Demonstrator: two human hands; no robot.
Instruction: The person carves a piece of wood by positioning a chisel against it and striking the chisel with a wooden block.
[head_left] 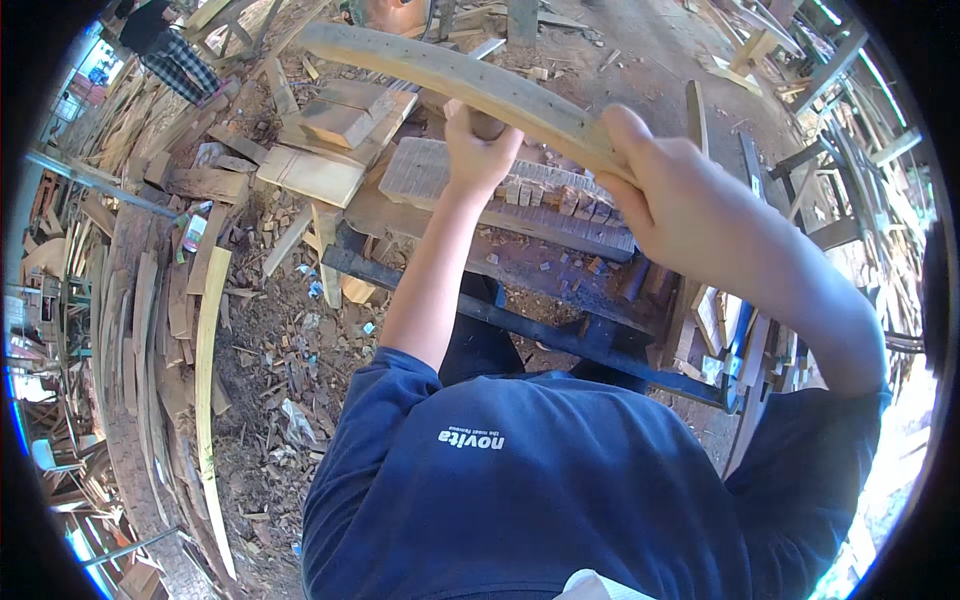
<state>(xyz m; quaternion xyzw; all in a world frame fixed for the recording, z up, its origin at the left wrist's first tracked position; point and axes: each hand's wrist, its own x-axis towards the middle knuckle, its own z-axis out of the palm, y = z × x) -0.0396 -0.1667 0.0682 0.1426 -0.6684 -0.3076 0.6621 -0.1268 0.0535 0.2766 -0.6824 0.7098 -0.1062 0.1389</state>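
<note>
A long wooden bar (450, 75), bowed in this view and marked with small dark spots, crosses above the bench. Its right end is in my right hand (660, 190), the fingers wrapped round it. Below the bar's middle, my left hand (482, 152) is closed around a rounded brownish thing (487, 126); its kind is hard to make out, being partly hidden by the fingers and the bar. Under both hands lies a thick, weathered wooden block (425, 172) with a row of small notched wood pieces (560, 197) along it.
The block rests on a low workbench (480, 250) with a dark metal rail (540, 332) along its near side. Boards (315, 175) are stacked left of it. Long planks (145, 360) lie farther left, and wood scraps litter the ground. Another person (165, 50) is at the far left.
</note>
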